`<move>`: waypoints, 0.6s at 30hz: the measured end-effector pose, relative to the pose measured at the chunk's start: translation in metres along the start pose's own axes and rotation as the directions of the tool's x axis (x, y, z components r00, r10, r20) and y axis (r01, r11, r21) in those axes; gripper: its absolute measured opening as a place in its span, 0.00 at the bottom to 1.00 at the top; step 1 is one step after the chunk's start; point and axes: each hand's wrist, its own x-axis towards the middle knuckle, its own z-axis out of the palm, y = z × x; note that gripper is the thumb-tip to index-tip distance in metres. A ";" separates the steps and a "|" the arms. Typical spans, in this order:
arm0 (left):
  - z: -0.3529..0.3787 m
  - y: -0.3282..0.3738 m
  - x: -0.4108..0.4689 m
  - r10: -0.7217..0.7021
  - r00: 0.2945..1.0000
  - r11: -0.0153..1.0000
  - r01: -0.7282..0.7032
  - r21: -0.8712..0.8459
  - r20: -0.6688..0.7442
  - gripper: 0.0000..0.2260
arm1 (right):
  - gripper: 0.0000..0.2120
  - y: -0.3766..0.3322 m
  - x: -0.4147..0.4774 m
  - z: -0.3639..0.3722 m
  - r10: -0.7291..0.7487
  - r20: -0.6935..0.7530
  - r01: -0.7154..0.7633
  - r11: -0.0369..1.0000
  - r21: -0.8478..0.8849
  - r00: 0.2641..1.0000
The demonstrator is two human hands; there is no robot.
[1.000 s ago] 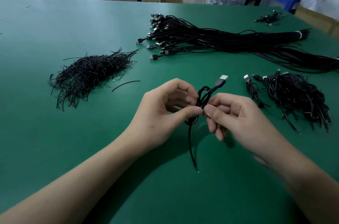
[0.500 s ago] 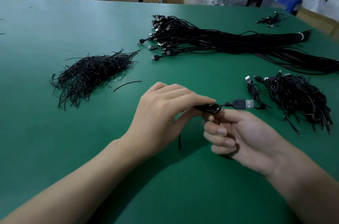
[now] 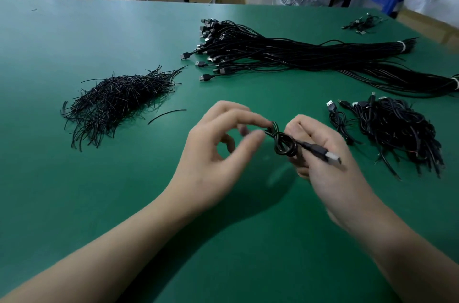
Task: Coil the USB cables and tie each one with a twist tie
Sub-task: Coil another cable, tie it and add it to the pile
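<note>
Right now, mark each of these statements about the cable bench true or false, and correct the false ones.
1. The left hand and right hand both hold the coiled cable. True.
2. The coiled cable's USB plug points toward the pile of twist ties. False: it points right, across the right hand, away from that pile.
3. The pile of twist ties lies left of the hands. True.
4. The long bundle of uncoiled cables lies between the hands and the person. False: it lies beyond the hands, farther up the table.
5. One loose twist tie lies apart from the pile. True.
</note>
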 end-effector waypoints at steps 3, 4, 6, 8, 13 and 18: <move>0.002 0.000 0.002 -0.353 0.925 0.921 0.370 -0.121 0.139 0.21 | 0.18 -0.002 -0.003 0.000 -0.201 0.031 0.201 0.935 -0.293 0.979; 0.003 -0.001 0.002 -0.399 0.887 0.894 0.433 -0.115 0.233 0.23 | 0.17 -0.003 -0.004 0.002 -0.234 0.044 0.235 0.912 -0.336 0.971; 0.006 -0.001 -0.001 -0.400 0.855 0.879 0.459 -0.126 0.329 0.23 | 0.16 -0.002 -0.004 0.004 -0.256 0.052 0.256 0.885 -0.388 0.965; 0.008 -0.001 -0.001 -0.358 0.894 0.897 0.410 -0.168 0.269 0.17 | 0.16 0.000 -0.003 0.005 -0.237 0.031 0.228 0.880 -0.418 0.971; 0.009 0.003 -0.004 -0.093 0.995 0.995 0.092 -0.031 -0.030 0.04 | 0.16 0.001 0.000 0.008 0.085 0.038 -0.085 0.996 0.016 0.996; 0.005 0.000 0.000 0.377 0.923 0.887 -0.337 0.316 -0.073 0.04 | 0.12 -0.008 -0.003 0.009 0.337 0.278 -0.436 0.720 0.539 0.900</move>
